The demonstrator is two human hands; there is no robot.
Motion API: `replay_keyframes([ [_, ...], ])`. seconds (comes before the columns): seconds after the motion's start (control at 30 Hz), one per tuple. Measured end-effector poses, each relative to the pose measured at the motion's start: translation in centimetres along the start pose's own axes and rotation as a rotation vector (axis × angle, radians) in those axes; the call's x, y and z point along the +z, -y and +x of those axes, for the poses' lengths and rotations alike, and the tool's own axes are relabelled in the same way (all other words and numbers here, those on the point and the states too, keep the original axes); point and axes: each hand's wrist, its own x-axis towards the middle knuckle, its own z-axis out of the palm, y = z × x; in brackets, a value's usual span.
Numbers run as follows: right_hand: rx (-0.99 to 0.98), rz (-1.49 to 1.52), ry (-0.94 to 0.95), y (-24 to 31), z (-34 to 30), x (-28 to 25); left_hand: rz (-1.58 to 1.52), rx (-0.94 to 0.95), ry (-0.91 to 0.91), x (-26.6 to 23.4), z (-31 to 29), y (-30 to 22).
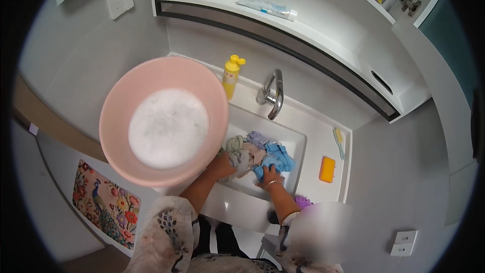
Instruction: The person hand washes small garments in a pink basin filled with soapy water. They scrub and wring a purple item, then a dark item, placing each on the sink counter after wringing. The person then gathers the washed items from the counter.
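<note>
Wet laundry lies bunched in the white sink (301,159). My right hand (272,176), a bracelet at its wrist, rests on a bright blue cloth (279,157) with its fingers apart. At the left side of the pile is my left hand (221,166), against a pale grey-green patterned cloth (239,161); its fingers are mostly hidden. Between the hands lie a pinkish cloth (255,154) and, behind it, a lavender cloth (258,138). A big pink basin (115,116) full of white suds (169,129) stands to the left, overlapping the sink's corner.
Behind the sink are a chrome faucet (275,96) and a yellow bottle (231,77). On the right counter lie an orange sponge (327,169) and a brush (339,144). Overhead, a white shelf (323,17) carries a tube (270,9). A purple scrubber (303,201) sits near my right forearm.
</note>
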Motion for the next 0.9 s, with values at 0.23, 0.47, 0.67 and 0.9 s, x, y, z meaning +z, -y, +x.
replay_keyframes([
  [0.23,-0.009,0.156,-0.031,-2.6,4.7,7.4,-0.076,0.091,-0.282,-0.5,-3.0,1.0],
  [0.47,-0.274,1.103,-0.071,-3.5,-3.3,-3.2,-0.636,0.047,-0.103,-1.9,-5.6,2.6],
  [0.67,-0.397,1.721,-0.076,-3.1,-15.3,-2.9,-0.905,0.03,-0.019,-2.7,-11.3,3.9],
  [0.9,-0.418,2.006,-0.019,-5.0,-19.6,-7.2,-0.822,0.036,-0.112,-0.9,-11.6,6.7],
])
